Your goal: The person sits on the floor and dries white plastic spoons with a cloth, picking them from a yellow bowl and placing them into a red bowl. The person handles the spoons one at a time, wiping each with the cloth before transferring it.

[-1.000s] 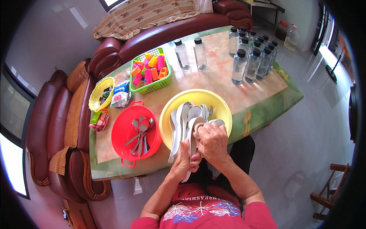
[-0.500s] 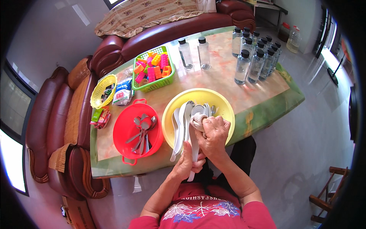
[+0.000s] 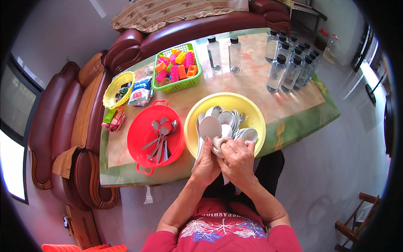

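Over the near rim of a yellow basin (image 3: 258, 147), my left hand (image 3: 205, 166) grips a large white spoon (image 3: 210, 127), its broad oval head pointing away from me. My right hand (image 3: 239, 161) pinches a bunched, striped, pale cloth (image 3: 219, 145) against the spoon just below its head. Part of the handle sticks out under my hands; the rest is hidden by them. Inside the basin lie several white spoons (image 3: 226, 117) and a metal spoon (image 3: 242, 117). To the left, a red basin (image 3: 135, 134) with handles holds several metal spoons (image 3: 159, 143).
Behind the basins stand a green basket (image 3: 178, 87) of toy blocks, a yellow basket (image 3: 110, 94), a plastic packet (image 3: 141, 91) and small colourful packets (image 3: 113, 119). Two bottles (image 3: 214, 54) stand mid-table, with several more (image 3: 290, 73) grouped at the far right. A red sofa (image 3: 184, 38) lies beyond.
The cloth has slid from over the spoon's head down to its neck, so the head now shows. My hands have come closer together, and the view has shifted slightly.
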`<state>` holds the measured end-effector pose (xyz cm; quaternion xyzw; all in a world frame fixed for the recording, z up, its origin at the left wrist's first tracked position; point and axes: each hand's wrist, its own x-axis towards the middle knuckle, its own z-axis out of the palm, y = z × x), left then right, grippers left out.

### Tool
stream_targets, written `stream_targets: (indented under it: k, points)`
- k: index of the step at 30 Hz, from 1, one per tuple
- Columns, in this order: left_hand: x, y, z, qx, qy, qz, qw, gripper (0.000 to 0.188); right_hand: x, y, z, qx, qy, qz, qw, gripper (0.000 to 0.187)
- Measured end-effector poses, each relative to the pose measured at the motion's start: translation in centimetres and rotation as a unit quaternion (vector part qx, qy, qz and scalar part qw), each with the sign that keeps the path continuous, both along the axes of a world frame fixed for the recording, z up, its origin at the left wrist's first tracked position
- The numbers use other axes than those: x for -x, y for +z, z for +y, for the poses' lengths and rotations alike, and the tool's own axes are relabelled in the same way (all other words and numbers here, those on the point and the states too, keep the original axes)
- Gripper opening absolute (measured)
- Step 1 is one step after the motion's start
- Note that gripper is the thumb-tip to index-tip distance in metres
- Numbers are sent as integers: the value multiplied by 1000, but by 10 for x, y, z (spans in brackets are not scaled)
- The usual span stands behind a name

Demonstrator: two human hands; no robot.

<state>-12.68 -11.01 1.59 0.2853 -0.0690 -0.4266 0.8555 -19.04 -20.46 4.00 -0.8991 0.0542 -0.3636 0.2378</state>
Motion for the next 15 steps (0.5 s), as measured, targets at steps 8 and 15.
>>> stream_targets:
  k: [8,15]
  points:
    - [-12,8,2,-40,58,45,997,41,41,-16,6,11,55,-31,998,23]
    - [-17,19,15,42,45,168,984,26,65,-33,5,-13,95,-51,994,22]
